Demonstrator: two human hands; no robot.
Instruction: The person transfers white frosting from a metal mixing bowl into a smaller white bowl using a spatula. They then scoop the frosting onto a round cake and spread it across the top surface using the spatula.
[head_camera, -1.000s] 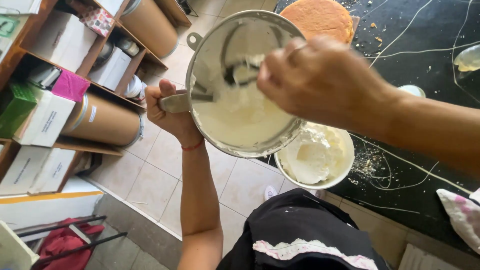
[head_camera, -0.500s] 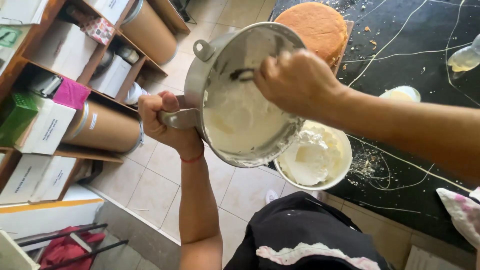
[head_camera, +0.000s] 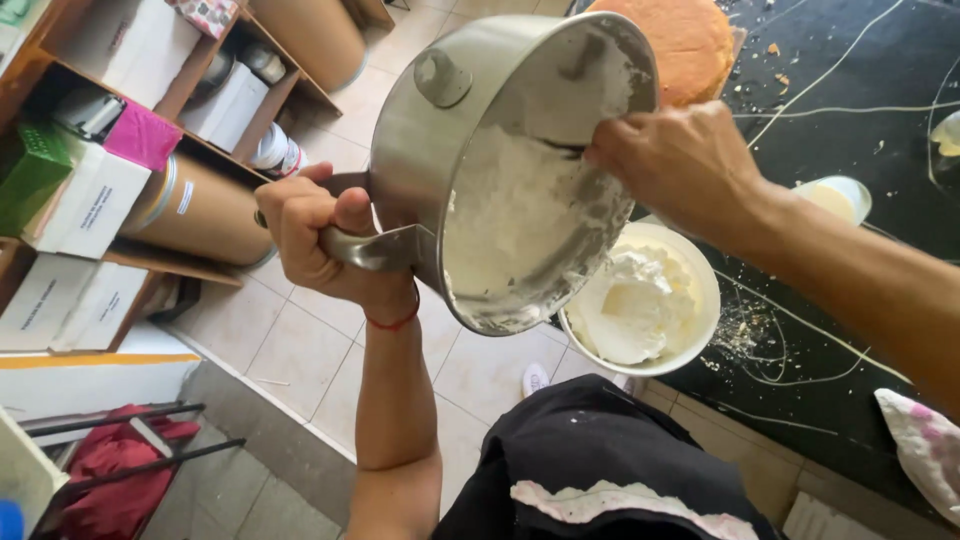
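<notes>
Steel glints from the one head view: a metal mixing bowl (head_camera: 505, 165), tipped steeply on its side, hangs above a white bowl (head_camera: 700, 300) that sits at the edge of a black counter (head_camera: 850, 110). The person's left hand (head_camera: 310, 240) is closed tight around the metal bowl's handle, a red thread on that wrist. The right hand (head_camera: 680, 165) reaches over the rim, fingers curled around a dark utensil (head_camera: 565, 148) mostly hidden inside, pressed against the white cream (head_camera: 500, 220) coating the inner wall. More cream is heaped in the white bowl below. A round golden sponge cake (head_camera: 690, 40) rests on the counter behind the hand. Cardboard boxes (head_camera: 90, 205) fill wooden shelves to the left, above a tiled floor (head_camera: 300, 350).
</notes>
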